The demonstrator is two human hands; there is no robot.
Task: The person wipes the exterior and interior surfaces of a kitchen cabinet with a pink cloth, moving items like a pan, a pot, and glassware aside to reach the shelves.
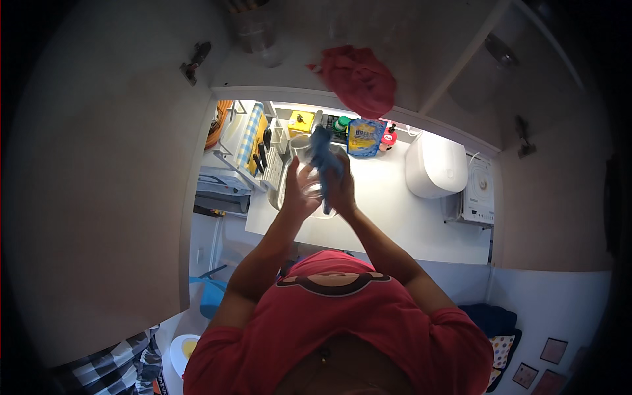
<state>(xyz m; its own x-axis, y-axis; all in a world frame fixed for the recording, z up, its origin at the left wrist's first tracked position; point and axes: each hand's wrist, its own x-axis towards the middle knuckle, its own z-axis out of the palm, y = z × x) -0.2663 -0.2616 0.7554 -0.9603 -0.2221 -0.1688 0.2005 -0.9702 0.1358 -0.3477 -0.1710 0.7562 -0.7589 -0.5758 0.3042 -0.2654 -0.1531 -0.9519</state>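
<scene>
Over the sink, my left hand grips a clear container, glass or plastic. My right hand holds a blue cloth against the container's right side. Motion blurs the cloth, and it covers part of the container. Whether the clear rim beyond my left fingers belongs to the same container, I cannot tell.
Left of the sink stands a dish rack with black-handled knives. Behind are a yellow container and a Breeze detergent pouch. A white appliance stands right. Overhead, a pink cloth lies at the cabinet shelf's edge; an open cabinet door flanks me.
</scene>
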